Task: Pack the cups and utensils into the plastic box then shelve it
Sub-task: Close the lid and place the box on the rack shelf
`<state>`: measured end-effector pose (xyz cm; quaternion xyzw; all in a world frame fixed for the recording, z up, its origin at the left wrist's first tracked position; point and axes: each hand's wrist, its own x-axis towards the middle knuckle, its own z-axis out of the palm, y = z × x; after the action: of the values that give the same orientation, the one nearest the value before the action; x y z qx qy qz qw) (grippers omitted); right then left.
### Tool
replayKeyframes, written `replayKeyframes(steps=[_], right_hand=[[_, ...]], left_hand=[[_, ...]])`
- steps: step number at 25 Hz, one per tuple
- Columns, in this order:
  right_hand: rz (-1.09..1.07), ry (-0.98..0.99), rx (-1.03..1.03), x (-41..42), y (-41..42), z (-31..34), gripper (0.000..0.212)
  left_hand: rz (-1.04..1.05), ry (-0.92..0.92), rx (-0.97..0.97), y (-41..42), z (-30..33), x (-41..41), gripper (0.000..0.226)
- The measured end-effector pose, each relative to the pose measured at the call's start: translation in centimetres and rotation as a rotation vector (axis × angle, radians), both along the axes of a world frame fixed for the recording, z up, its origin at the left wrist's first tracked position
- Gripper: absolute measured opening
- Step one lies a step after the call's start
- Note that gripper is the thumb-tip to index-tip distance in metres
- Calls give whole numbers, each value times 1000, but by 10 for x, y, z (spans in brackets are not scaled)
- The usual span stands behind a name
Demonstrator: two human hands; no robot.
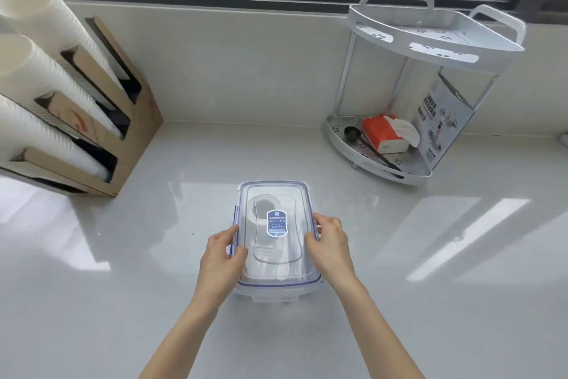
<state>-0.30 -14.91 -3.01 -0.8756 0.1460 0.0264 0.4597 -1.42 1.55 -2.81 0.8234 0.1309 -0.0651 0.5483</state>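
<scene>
A clear plastic box (273,191) with a blue-trimmed lid and a blue label stands on the white counter in front of me. Through the lid I make out white cups and pale utensils lying inside. My left hand (222,251) grips the box's left long side, thumb on the lid and fingers curled over the side clip. On the opposite side my right hand (330,245) grips the edge the same way. The near end clip hangs open at the front.
A two-tier white corner shelf (436,40) stands at the back right; its lower tier holds a black scoop (350,133), an orange tissue pack (384,133) and a printed carton (442,123). A cardboard dispenser (123,120) with white cup stacks (46,77) sits at left.
</scene>
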Motion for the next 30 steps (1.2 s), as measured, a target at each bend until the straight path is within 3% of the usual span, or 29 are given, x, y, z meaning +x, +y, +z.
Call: replayKeyframes(steps=[14, 19, 22, 26, 30], right_hand=[[-47, 20, 42, -5, -3, -6, 42], [-95, 95, 163, -9, -4, -4, 47], [-123, 135, 188, -11, -6, -8, 39], [-92, 132, 84, -9, -1, -10, 14], [-138, 104, 169, -13, -3, -6, 33]], left_hand=[[1, -17, -6, 2, -15, -10, 42], [4, -40, -5, 2, -17, -11, 42], [1, -38, 1, 2, -18, -11, 42], [2, -47, 14, 1, -20, -11, 43], [-5, -68, 25, 1, -22, -11, 45]])
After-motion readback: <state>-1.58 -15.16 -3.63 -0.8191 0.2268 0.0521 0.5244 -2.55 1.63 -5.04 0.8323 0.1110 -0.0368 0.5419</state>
